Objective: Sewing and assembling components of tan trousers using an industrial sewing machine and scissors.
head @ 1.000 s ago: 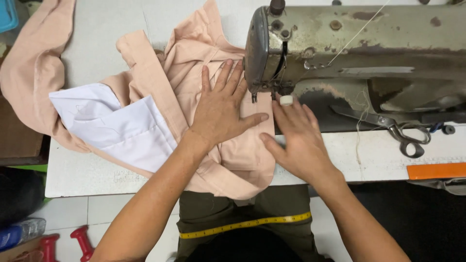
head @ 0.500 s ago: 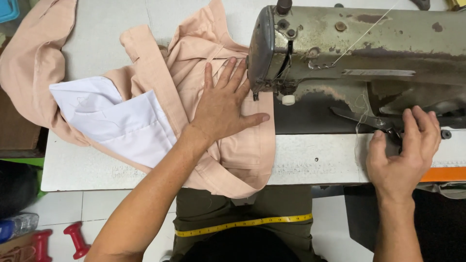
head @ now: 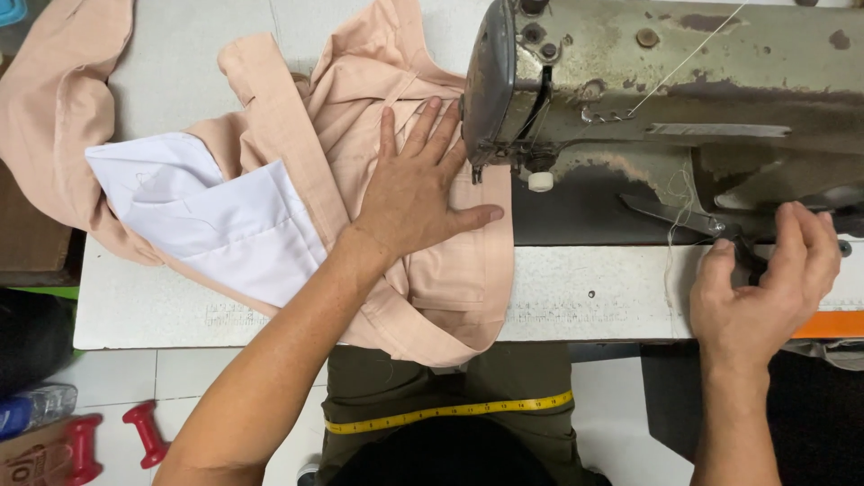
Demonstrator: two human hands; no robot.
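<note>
**Peach garment and scissors at the sewing machine**

Peach garment (head: 360,135) is lying left of the sewing machine (head: 666,99), its near fold overhanging the table (head: 585,292) edge. We are pressing it flat with our left hand (head: 409,193), fingers spread, just beside the needle. Our right hand (head: 765,288) is closing over the scissors (head: 684,218) on the machine bed; whether it is gripping them we cannot tell. Bare tabletop is lying between both hands.

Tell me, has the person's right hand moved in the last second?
Yes. The right hand left the peach fabric and went rightward along the sewing machine to the scissors.
</note>
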